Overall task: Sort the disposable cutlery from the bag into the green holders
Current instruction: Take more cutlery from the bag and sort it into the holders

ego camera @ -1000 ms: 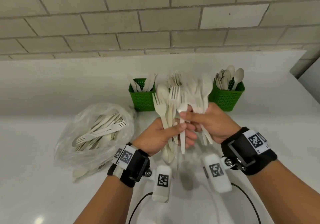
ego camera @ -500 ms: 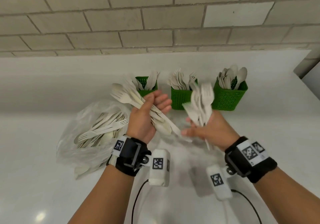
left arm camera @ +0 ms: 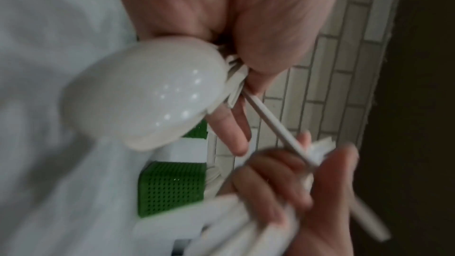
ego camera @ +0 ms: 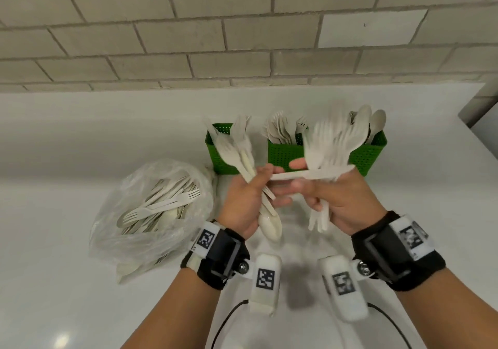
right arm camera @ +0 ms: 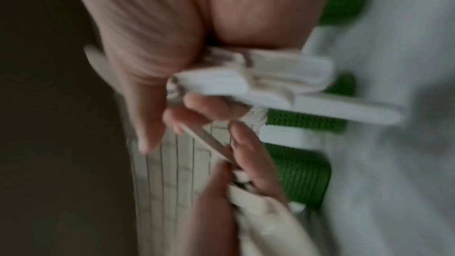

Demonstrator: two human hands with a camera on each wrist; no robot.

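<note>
My left hand [ego camera: 260, 187] grips a mixed bundle of pale cutlery [ego camera: 242, 157], heads up, with one spoon bowl [left arm camera: 147, 100] hanging below the palm. My right hand [ego camera: 310, 187] grips a second bundle [ego camera: 331, 144], blurred, with fork tines at the top. One single piece [ego camera: 301, 175] lies crosswise between the hands; its thin handle [left arm camera: 273, 126] runs from my left fingers to the right hand. Three green holders stand behind: left [ego camera: 219, 157], middle [ego camera: 283, 154], right [ego camera: 369, 154], each with cutlery in it. The clear bag [ego camera: 151, 214] of cutlery lies to the left.
Everything sits on a white counter [ego camera: 80, 146] against a brick wall [ego camera: 242, 38]. The holders stand in a row close behind my hands. Black cables [ego camera: 223, 321] trail from the wrist cameras over the near counter.
Half a second ago my hands were apart, the left bundle pointing left. They have come back together, the left bundle is more upright, and one piece now bridges them.
</note>
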